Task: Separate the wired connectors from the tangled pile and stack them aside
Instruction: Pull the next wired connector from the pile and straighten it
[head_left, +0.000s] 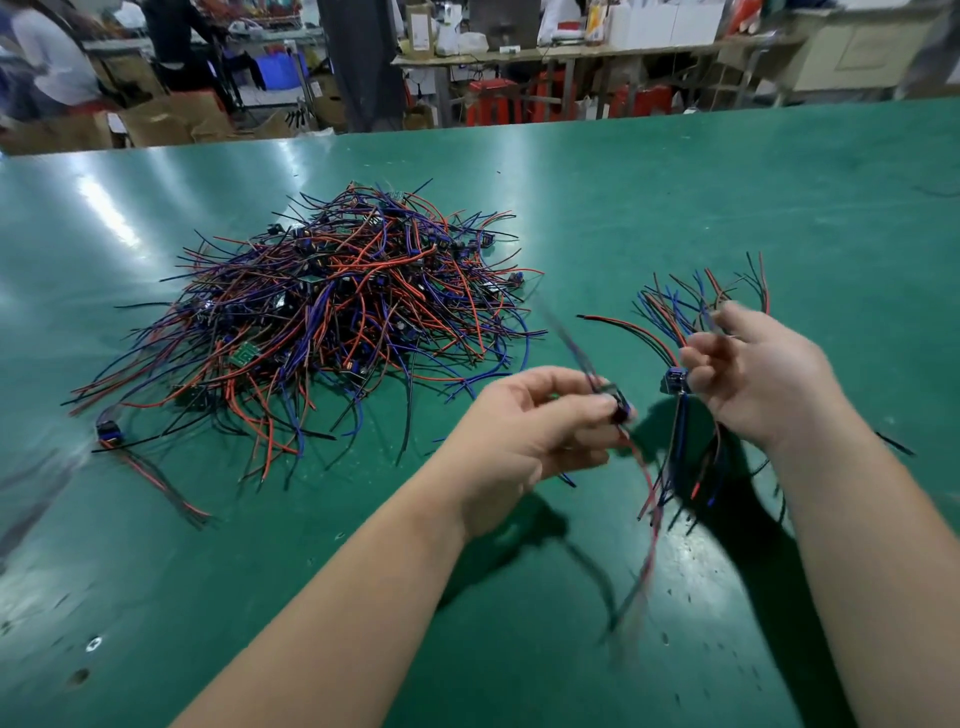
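Note:
A big tangled pile (332, 306) of red, blue and black wired connectors lies on the green table (675, 197), left of centre. My left hand (524, 431) pinches one wired connector (618, 408) above the table; its wires are blurred and trail up and down. Close to the right, my right hand (763, 374) grips a bunch of separated connectors (678, 379), whose wires fan upward and hang below the hand. The two hands are a short gap apart.
One loose wired connector (110, 434) lies alone at the pile's lower left. Beyond the table's far edge stand cardboard boxes (171, 122), red stools (493, 101), benches and people at the back left (52, 52).

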